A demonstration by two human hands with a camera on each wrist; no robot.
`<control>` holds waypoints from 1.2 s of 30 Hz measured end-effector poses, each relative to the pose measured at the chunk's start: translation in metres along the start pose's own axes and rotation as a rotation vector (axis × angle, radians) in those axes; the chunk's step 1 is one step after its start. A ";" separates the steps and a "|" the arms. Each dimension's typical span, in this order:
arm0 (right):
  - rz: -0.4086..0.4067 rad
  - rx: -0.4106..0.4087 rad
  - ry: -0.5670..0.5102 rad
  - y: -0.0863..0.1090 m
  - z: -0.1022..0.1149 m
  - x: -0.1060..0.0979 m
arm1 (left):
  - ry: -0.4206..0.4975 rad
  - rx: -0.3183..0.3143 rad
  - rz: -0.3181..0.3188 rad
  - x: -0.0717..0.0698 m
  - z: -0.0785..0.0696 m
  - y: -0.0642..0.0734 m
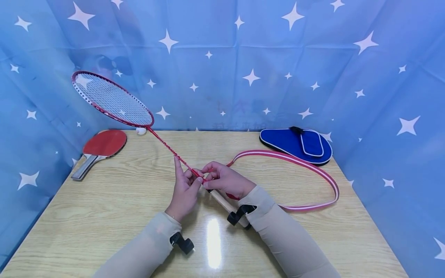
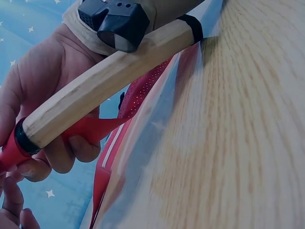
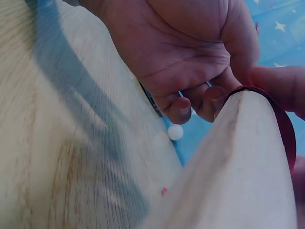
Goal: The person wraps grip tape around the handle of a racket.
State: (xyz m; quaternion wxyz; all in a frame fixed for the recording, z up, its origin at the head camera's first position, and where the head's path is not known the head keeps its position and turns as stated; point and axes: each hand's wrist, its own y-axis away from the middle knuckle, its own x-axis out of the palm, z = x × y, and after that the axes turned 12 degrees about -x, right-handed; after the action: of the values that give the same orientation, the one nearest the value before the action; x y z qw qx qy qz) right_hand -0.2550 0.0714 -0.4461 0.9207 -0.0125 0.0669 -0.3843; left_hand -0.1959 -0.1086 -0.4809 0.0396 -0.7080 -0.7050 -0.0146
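We find both hands at the centre of the head view, working on one racket (image 1: 160, 139). The left hand (image 1: 184, 191) holds the lower shaft between thumb and curled fingers, its index finger extended under the shaft. The right hand (image 1: 231, 180) pinches a red band (image 1: 264, 153) at the top of the bare wooden handle (image 1: 220, 199). The exact contact of the fingertips is hidden where the two hands meet.

The racket slants from the upper left, where its strung head stands against the starred curtain (image 1: 208, 98), to the lower centre. A black wrist device (image 1: 239, 214) and the right sleeve (image 1: 292, 237) cover part of the handle's lower end. In the right wrist view the handle is blurred and cut off by the lower edge; only parts of the right hand show at the right edge.

The band, with a pale stripe, loops across the right of the head view; the right forearm hides a stretch of it.

Further out on the worktop (image 1: 135, 193), we note a red paddle (image 1: 106, 143) at left and a white ball (image 1: 140, 131) beside it, partly covered by the racket. A blue case (image 1: 283, 139) lies at the upper right.
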 end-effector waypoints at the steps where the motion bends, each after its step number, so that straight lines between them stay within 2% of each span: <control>1: -0.005 0.003 -0.005 0.000 0.000 0.000 | 0.004 0.000 0.001 0.000 -0.001 0.000; 7: -0.016 -0.001 -0.023 0.000 0.001 -0.001 | 0.022 -0.017 -0.002 0.000 -0.002 0.000; 16: -0.004 -0.056 0.114 0.003 0.010 0.000 | 0.025 -0.022 -0.007 -0.001 -0.003 -0.001; 21: -0.021 -0.071 0.193 0.003 0.011 0.002 | 0.028 -0.040 -0.027 -0.001 -0.004 -0.001; 28: -0.033 -0.075 0.249 0.004 0.015 0.007 | 0.033 -0.068 -0.060 0.000 -0.004 -0.001; 36: -0.044 -0.102 0.323 0.005 0.018 0.014 | 0.038 -0.127 -0.125 0.003 -0.005 0.000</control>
State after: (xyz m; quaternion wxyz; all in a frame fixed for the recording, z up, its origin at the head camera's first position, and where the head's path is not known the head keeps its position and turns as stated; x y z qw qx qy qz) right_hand -0.2392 0.0648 -0.4303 0.8874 0.0012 0.2333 -0.3976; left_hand -0.1960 -0.1060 -0.4755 0.0071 -0.6634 -0.7444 -0.0752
